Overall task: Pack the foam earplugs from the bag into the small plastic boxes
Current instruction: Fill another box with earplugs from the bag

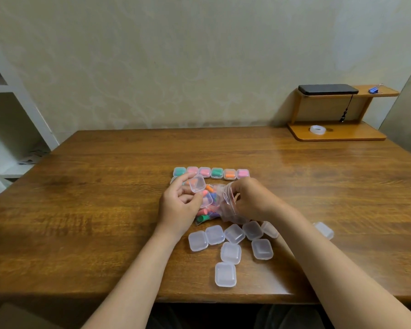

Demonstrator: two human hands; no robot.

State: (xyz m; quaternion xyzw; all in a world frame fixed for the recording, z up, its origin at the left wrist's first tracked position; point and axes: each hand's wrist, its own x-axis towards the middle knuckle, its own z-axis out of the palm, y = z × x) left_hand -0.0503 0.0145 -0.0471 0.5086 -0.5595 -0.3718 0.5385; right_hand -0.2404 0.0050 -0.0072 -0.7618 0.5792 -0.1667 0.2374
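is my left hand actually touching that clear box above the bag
Touching. The head view shows the left hand gripping the clear box between thumb and fingers, above the bag.

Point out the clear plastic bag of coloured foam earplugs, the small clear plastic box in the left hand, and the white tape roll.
Clear plastic bag of coloured foam earplugs (214,213), head view, lower filled part.
Small clear plastic box (197,184), head view, flat face.
White tape roll (318,132), head view, front wall.

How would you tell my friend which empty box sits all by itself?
Start at the wooden table and find the cluster of empty clear boxes near its front edge. Cross the person's right forearm to the right: the lone box lies there, the only one on that side of the arm.
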